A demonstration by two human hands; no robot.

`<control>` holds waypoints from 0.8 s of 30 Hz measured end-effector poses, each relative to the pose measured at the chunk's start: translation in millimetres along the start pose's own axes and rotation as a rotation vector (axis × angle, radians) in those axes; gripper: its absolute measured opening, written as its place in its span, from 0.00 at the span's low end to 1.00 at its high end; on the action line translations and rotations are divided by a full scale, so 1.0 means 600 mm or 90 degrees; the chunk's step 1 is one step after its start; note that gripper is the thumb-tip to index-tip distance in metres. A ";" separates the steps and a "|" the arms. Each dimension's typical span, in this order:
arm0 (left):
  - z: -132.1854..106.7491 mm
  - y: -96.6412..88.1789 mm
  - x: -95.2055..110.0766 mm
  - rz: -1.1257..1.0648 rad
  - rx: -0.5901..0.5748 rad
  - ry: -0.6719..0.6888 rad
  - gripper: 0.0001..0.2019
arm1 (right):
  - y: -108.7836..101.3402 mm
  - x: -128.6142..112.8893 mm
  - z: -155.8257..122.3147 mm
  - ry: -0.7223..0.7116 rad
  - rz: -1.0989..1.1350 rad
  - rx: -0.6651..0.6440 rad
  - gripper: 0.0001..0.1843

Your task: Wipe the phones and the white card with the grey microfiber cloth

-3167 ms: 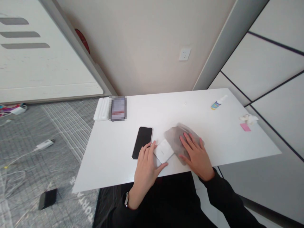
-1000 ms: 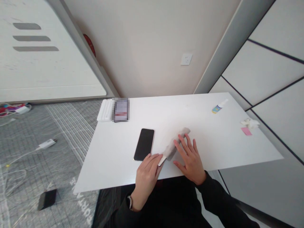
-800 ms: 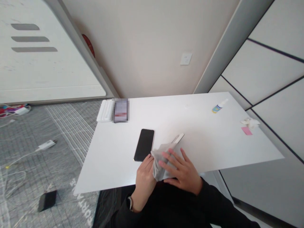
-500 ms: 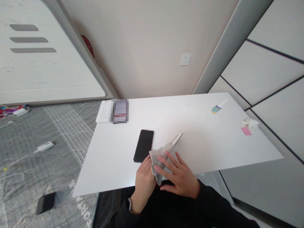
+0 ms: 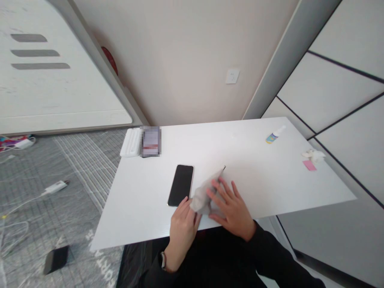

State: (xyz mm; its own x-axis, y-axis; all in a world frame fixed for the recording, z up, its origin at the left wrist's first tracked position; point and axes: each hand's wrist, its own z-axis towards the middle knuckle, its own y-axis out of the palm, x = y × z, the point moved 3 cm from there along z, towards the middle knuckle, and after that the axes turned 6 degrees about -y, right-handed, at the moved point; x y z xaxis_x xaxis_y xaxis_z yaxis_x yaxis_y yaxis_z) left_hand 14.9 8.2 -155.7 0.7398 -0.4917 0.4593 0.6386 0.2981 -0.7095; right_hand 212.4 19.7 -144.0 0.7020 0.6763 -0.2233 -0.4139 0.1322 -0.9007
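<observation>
**Cloth pressed over a thin plate at the counter's near edge**

The right hand (image 5: 229,205) lies flat with fingers spread, pressing a grey cloth (image 5: 203,197) against a thin white plate (image 5: 223,171). Only the plate's far tip shows. The left hand (image 5: 182,221) curls shut on the cloth's near end, in the lower middle of the frame. This looks like a wiping stroke; the next pass calls for a steady hold on the plate. A black phone (image 5: 181,185) lies just to the left. A spray bottle (image 5: 275,135) sits well apart, at the upper right of the counter (image 5: 270,180).
</observation>
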 end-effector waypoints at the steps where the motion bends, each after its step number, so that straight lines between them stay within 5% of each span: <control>1: 0.001 0.000 0.002 -0.001 -0.006 -0.001 0.10 | 0.000 0.010 0.002 0.041 -0.001 0.009 0.40; 4: 0.004 0.001 0.006 -0.005 -0.014 -0.007 0.12 | 0.008 0.014 0.005 0.096 0.017 0.011 0.54; 8: 0.001 0.003 -0.001 -0.005 0.002 -0.022 0.09 | 0.034 -0.030 0.001 0.037 0.064 -0.028 0.68; 16: 0.002 -0.020 0.012 -0.043 -0.027 0.001 0.14 | 0.027 0.005 0.002 0.138 0.075 0.071 0.56; 21: 0.017 -0.043 0.024 -0.050 -0.011 -0.002 0.19 | 0.022 -0.037 -0.006 0.009 0.068 0.123 0.61; 24: 0.026 -0.051 0.030 -0.057 -0.009 0.013 0.20 | 0.014 -0.060 -0.011 -0.079 0.069 0.156 0.49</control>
State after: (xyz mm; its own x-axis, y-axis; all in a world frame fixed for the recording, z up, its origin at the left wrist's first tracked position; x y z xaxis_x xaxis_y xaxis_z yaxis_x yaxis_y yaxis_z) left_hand 12.0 3.0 -117.2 0.6751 -0.5322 0.5109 0.6993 0.2410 -0.6730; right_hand 187.1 -8.3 -145.8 0.5757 0.7775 -0.2530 -0.6214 0.2150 -0.7534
